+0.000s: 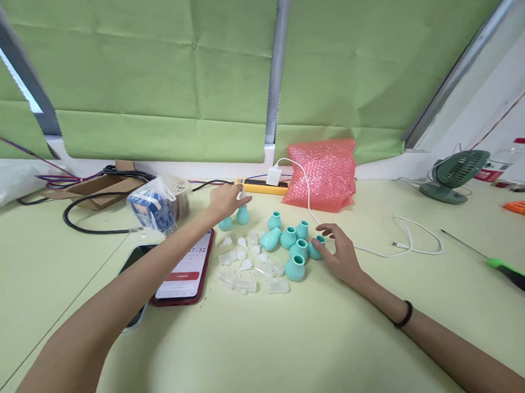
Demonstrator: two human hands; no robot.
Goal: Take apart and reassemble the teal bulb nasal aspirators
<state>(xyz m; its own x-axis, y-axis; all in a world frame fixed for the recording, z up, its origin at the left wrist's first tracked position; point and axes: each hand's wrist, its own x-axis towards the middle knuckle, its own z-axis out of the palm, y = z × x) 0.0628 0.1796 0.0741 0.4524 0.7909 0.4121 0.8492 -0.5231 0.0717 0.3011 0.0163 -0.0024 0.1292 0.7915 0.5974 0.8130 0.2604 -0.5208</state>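
Note:
Several small teal vases (289, 237) stand and lie in a cluster at the middle of the table. Beside them lie several clear plastic stoppers (249, 268). My left hand (224, 200) reaches far forward and pinches a small white stopper at the mouth of a teal vase (243, 215); another teal vase (225, 223) sits next to it. My right hand (340, 252) rests on the table with its fingers spread, fingertips touching the teal vase (315, 248) at the right edge of the cluster.
A red-cased phone (184, 271) lies under my left forearm, over a dark one. A pink bubble-wrap bag (325, 172), a yellow power strip (262, 186) with white charger cable (381, 245), a wrapped carton (154, 209), a green-handled screwdriver (511, 275) and a small fan (454, 176) surround the spot.

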